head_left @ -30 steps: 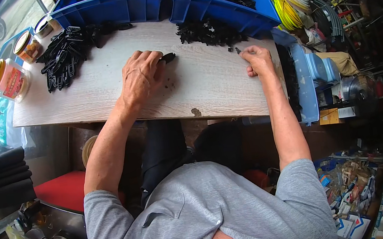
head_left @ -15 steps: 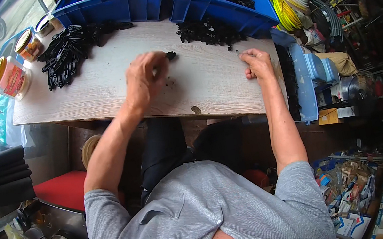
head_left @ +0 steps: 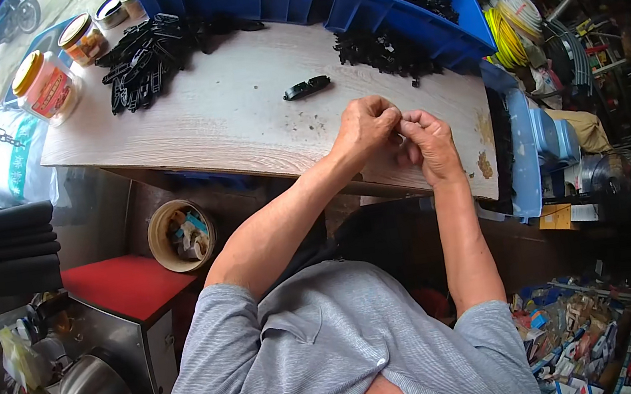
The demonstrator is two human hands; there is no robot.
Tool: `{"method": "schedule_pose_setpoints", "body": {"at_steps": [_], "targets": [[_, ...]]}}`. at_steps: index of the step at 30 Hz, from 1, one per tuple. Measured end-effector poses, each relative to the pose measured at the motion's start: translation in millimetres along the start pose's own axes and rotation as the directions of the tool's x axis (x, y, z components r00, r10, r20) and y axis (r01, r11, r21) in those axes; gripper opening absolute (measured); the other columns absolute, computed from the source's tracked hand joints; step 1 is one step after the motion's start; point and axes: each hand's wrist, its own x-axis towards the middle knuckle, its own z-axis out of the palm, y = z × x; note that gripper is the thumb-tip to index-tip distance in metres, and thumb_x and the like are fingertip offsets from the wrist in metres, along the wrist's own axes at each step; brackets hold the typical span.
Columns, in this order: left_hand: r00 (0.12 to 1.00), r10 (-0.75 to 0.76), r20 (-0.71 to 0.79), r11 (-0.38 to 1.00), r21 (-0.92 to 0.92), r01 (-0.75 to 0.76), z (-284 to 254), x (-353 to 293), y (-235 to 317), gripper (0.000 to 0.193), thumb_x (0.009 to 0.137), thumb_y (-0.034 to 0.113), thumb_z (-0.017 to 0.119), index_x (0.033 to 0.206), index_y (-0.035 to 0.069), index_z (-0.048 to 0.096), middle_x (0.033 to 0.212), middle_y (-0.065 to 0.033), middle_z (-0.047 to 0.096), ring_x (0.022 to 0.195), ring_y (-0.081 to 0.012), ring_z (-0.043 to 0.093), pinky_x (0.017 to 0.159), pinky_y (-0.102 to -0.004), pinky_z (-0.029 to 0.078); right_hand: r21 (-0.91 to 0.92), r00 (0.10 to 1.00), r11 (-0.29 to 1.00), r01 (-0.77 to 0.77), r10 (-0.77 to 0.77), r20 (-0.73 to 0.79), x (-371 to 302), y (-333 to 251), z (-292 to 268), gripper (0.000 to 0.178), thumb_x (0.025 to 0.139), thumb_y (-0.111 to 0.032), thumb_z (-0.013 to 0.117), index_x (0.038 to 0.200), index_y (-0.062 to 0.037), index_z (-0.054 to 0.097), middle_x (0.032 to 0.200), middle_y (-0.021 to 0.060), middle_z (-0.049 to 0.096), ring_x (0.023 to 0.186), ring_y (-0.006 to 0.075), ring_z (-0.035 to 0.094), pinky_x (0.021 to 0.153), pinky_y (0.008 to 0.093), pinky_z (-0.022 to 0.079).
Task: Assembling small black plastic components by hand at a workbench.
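Observation:
My left hand [head_left: 367,124] and my right hand [head_left: 430,140] meet above the near right part of the table. Both have their fingertips pinched together, touching or almost touching. Whatever they pinch is too small or too hidden to name. Beyond my left hand, a long black plastic part [head_left: 307,88] lies alone on the pale wooden tabletop [head_left: 241,127]. To the far left is a heap of similar long black parts [head_left: 143,64]. Small black pieces [head_left: 380,52] are piled at the far right, in front of a blue bin.
Two blue bins [head_left: 239,0] [head_left: 419,17] holding black parts line the far edge. Jars [head_left: 46,88] stand at the left. A light blue tray [head_left: 520,152] sits off the right edge. Below the table's left side is a round bucket [head_left: 160,239] beside a red-topped cabinet [head_left: 126,286].
My left hand has left the long black part on the table and moved right to meet my right hand. My right hand has come nearer to me. The whole view has shifted.

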Motion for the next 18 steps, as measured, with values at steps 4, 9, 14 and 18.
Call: {"method": "schedule_pose_setpoints", "body": {"at_steps": [4, 9, 14, 18], "targets": [[0.991, -0.086, -0.104, 0.982, -0.178, 0.067, 2.9, -4.7, 4.7, 0.023, 0.094, 0.017, 0.062, 0.093, -0.005, 0.064, 0.081, -0.009, 0.066, 0.069, -0.0132, 0.064, 0.063, -0.0267, 0.055, 0.038, 0.996, 0.995, 0.094, -0.094, -0.001, -8.3, -0.9, 14.0, 0.017, 0.087, -0.01, 0.072, 0.101, -0.0038, 0.064, 0.075, 0.0044, 0.069, 0.053, 0.0071, 0.057, 0.05, 0.022, 0.048], [0.983, -0.146, -0.111, 0.928, -0.36, 0.097, 1.9, -10.4, 6.2, 0.021, 0.095, 0.018, 0.062, 0.094, -0.004, 0.063, 0.079, -0.0076, 0.064, 0.066, -0.0122, 0.062, 0.061, -0.026, 0.055, 0.059, 0.985, 0.985, 0.164, -0.16, -0.069, -7.4, 8.4, 21.2, 0.018, 0.086, -0.007, 0.074, 0.102, -0.0054, 0.065, 0.076, 0.0056, 0.071, 0.054, 0.0091, 0.061, 0.049, 0.0217, 0.047], [0.96, 0.209, -0.188, 0.968, 0.176, -0.177, -17.5, -21.1, 2.9, 0.023, 0.094, 0.021, 0.065, 0.1, -0.002, 0.065, 0.08, -0.0069, 0.066, 0.071, -0.0146, 0.062, 0.062, -0.0279, 0.052, 0.059, 0.978, 0.978, 0.199, -0.194, -0.071, -7.3, 12.3, 16.8, 0.017, 0.087, -0.01, 0.074, 0.101, -0.0056, 0.064, 0.061, 0.0019, 0.06, 0.049, 0.0108, 0.057, 0.047, 0.0252, 0.048], [0.626, 0.755, -0.194, 0.385, 0.905, -0.184, -78.2, -17.1, 29.5, 0.028, 0.08, 0.018, 0.073, 0.105, 0.007, 0.068, 0.108, -0.011, 0.066, 0.105, -0.0324, 0.057, 0.087, -0.0402, 0.046, 0.109, 0.985, 0.983, 0.147, -0.136, -0.103, -8.9, 10.1, 21.5, 0.017, 0.088, -0.013, 0.072, 0.101, -0.0067, 0.063, 0.051, 0.0012, 0.05, 0.048, 0.0147, 0.058, 0.048, 0.0311, 0.053]]}}
